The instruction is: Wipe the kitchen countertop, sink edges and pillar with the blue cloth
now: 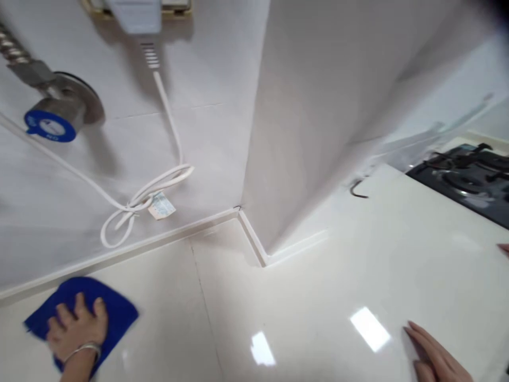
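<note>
My left hand (77, 330) lies flat with fingers spread on a blue cloth (115, 313), pressing it onto the white countertop (302, 318) at the lower left, close to the wall. A metal bangle sits on that wrist. My right hand (433, 355) rests at the lower right edge, fingers stretched out flat on the countertop, holding nothing.
A white cable (151, 196) with a paper tag hangs looped on the tiled wall under a plug. A metal pipe fitting with a blue label (50, 127) sticks out upper left. A wall corner (258, 233) juts into the counter. A black gas hob (469, 178) lies far right.
</note>
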`<act>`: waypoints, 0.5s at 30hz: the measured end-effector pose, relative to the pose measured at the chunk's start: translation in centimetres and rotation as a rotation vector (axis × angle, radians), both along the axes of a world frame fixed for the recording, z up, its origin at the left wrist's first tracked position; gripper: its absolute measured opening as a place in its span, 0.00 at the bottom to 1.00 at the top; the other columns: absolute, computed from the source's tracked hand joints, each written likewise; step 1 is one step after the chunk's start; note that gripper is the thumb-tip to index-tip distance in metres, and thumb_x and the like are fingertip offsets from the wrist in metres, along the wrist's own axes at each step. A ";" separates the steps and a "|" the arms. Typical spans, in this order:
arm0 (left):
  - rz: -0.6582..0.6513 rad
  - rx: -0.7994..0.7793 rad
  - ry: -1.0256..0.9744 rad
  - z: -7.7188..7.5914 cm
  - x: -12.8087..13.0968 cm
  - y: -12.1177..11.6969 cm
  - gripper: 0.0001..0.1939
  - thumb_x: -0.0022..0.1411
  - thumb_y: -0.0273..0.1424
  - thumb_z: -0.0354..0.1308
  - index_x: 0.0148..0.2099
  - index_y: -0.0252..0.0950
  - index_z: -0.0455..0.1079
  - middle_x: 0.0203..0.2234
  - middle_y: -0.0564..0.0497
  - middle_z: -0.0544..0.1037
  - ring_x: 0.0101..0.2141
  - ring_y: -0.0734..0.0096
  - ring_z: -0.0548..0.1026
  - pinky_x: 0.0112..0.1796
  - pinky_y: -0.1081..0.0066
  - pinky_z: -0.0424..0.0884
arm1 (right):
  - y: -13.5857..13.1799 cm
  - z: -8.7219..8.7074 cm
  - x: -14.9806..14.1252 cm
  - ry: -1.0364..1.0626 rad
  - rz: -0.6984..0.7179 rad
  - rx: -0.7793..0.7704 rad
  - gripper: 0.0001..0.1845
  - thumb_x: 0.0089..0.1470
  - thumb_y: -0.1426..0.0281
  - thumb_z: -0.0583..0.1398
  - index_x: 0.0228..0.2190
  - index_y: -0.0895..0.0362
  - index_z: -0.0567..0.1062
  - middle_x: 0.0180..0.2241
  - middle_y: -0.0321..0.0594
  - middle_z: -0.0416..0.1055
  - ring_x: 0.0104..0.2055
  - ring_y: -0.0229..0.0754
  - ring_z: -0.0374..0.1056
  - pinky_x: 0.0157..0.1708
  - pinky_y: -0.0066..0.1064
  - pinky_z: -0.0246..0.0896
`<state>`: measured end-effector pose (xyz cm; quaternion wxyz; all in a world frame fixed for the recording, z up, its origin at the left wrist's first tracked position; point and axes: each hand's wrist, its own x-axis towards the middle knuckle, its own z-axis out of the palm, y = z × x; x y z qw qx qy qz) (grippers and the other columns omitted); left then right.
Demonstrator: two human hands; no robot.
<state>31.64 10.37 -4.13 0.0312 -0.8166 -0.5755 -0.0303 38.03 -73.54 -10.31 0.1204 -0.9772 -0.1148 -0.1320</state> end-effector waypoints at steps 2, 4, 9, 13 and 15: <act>-0.273 -0.015 -0.119 0.3 3.3 -5.3 0.40 0.65 0.52 0.27 0.69 0.35 0.53 0.69 0.36 0.51 0.68 0.43 0.48 0.64 0.45 0.52 | 0.6 0.5 0.0 -0.001 -0.007 0.000 0.34 0.56 0.65 0.51 0.63 0.53 0.60 0.61 0.47 0.64 0.61 0.60 0.63 0.60 0.55 0.60; -0.475 0.021 -0.160 0.4 6.5 -10.7 0.36 0.67 0.47 0.31 0.68 0.33 0.55 0.68 0.34 0.54 0.68 0.42 0.48 0.65 0.46 0.50 | 1.1 0.8 0.1 -0.008 -0.019 0.007 0.31 0.57 0.66 0.50 0.62 0.55 0.61 0.61 0.47 0.64 0.61 0.58 0.62 0.61 0.54 0.59; -0.833 0.069 -0.154 0.6 13.8 -21.8 0.31 0.68 0.43 0.39 0.68 0.37 0.56 0.68 0.39 0.54 0.68 0.46 0.48 0.65 0.50 0.51 | 1.6 1.0 0.1 0.002 -0.051 0.024 0.28 0.59 0.67 0.49 0.61 0.53 0.61 0.63 0.44 0.62 0.63 0.54 0.60 0.62 0.52 0.58; -0.920 0.009 -0.130 1.4 18.8 -27.5 0.31 0.68 0.43 0.42 0.69 0.39 0.54 0.69 0.41 0.54 0.68 0.46 0.48 0.65 0.50 0.50 | 2.1 1.3 0.2 -0.008 -0.066 0.032 0.29 0.59 0.69 0.49 0.62 0.52 0.59 0.63 0.43 0.60 0.64 0.53 0.59 0.62 0.51 0.56; -0.927 -0.010 -0.148 1.8 20.0 -29.8 0.30 0.68 0.42 0.43 0.69 0.38 0.55 0.69 0.40 0.54 0.68 0.45 0.49 0.65 0.49 0.51 | 2.4 1.6 0.3 -0.034 -0.062 0.034 0.29 0.59 0.70 0.49 0.62 0.52 0.59 0.64 0.43 0.60 0.64 0.52 0.58 0.62 0.50 0.56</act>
